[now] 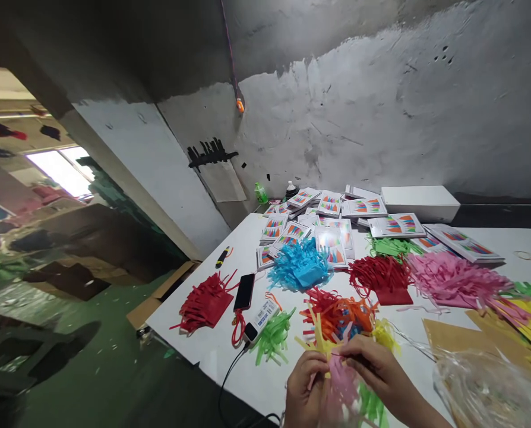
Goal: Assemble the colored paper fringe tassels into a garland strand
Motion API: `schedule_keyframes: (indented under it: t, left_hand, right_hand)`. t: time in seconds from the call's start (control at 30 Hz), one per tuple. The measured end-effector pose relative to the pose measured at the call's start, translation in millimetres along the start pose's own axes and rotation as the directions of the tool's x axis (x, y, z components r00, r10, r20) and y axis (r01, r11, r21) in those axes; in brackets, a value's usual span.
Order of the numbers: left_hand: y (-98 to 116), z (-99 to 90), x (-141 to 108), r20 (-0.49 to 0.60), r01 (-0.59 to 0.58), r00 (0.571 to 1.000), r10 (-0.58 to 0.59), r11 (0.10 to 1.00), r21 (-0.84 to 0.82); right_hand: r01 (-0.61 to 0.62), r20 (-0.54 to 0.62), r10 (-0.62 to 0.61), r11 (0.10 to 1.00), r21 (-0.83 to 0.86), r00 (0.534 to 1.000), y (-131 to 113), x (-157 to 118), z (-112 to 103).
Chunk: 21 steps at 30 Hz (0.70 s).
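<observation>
At the table's front edge, my left hand (pixel 306 385) is closed, pinching a bunch of yellow and pink paper fringe strips (pixel 342 380). My right hand (pixel 372 364) grips the same bunch from the other side, with thumb and fingers pressed together. The pink part hangs down between the hands, and yellow strips stick up above them. Just beyond lies a pile of red and orange tassels (pixel 337 312), with a yellow tassel (pixel 385 334) at its right. Green strips (pixel 372 407) show below my right hand. A green tassel (pixel 272 336) lies left of my hands.
Blue fringe (pixel 300 264), red fringe (pixel 205 303) and pink fringe (pixel 457 279) lie around the white table (pixel 223 368). A phone (pixel 245 291) and a power strip (pixel 262 318) are at left. Printed packs (pixel 363 207) and a white box (pixel 419 202) stand behind; plastic bags (pixel 488 386) lie at right.
</observation>
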<state>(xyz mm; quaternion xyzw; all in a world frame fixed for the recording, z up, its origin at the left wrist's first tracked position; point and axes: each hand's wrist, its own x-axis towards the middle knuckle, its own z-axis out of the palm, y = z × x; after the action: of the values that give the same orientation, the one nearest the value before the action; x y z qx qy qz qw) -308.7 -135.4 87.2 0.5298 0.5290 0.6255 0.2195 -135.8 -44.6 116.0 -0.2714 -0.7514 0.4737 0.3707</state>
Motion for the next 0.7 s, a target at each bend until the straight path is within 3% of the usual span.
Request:
schedule_keyframes:
  t: [0.13, 0.23, 0.3, 0.37, 0.43, 0.47, 0.53, 0.6, 0.7]
  left_hand:
    - [-13, -9.1, 1, -0.040, 0.073, 0.996, -0.074, 0.997, -0.014]
    - [-35, -34.0, 19, -0.131, 0.129, 0.985, -0.112, 0.983, 0.133]
    - [-50, -55.7, 37, -0.257, 0.216, 0.955, -0.151, 0.944, 0.249]
    - [-59, -71.2, 53, -0.395, 0.327, 0.900, -0.185, 0.887, 0.328]
    - [-56, -71.8, 60, -0.430, 0.353, 0.886, -0.176, 0.857, 0.375]
    - [-51, -65.6, 59, -0.379, 0.319, 0.911, -0.163, 0.862, 0.395]
    - [-34, -43.2, 52, -0.150, 0.187, 0.979, -0.137, 0.896, 0.402]
    - [-16, -16.1, 43, 0.107, 0.104, 0.983, -0.150, 0.931, 0.349]
    - [3, 12.6, 35, 0.102, 0.319, 0.937, -0.333, 0.939, 0.130]
  right_hand:
    - [0.046, -0.051, -0.053, 0.991, -0.129, 0.997, 3, 7, 11]
    - [-0.019, -0.206, -0.015, 0.987, -0.162, 0.978, 5, 17, 12]
    - [-0.073, -0.269, 0.014, 0.975, -0.209, 0.963, 8, 24, 10]
    - [-0.115, -0.255, 0.039, 0.950, -0.290, 0.966, 14, 28, 9]
    - [-0.137, -0.199, 0.072, 0.932, -0.336, 0.977, 20, 31, 12]
    - [-0.141, -0.179, 0.085, 0.933, -0.331, 0.980, 21, 31, 15]
    - [-0.147, -0.177, 0.103, 0.955, -0.258, 0.979, 21, 31, 22]
    - [-0.165, -0.198, 0.137, 0.978, -0.131, 0.971, 17, 29, 26]
    - [-0.213, -0.295, 0.231, 0.973, 0.090, 0.927, 10, 22, 22]
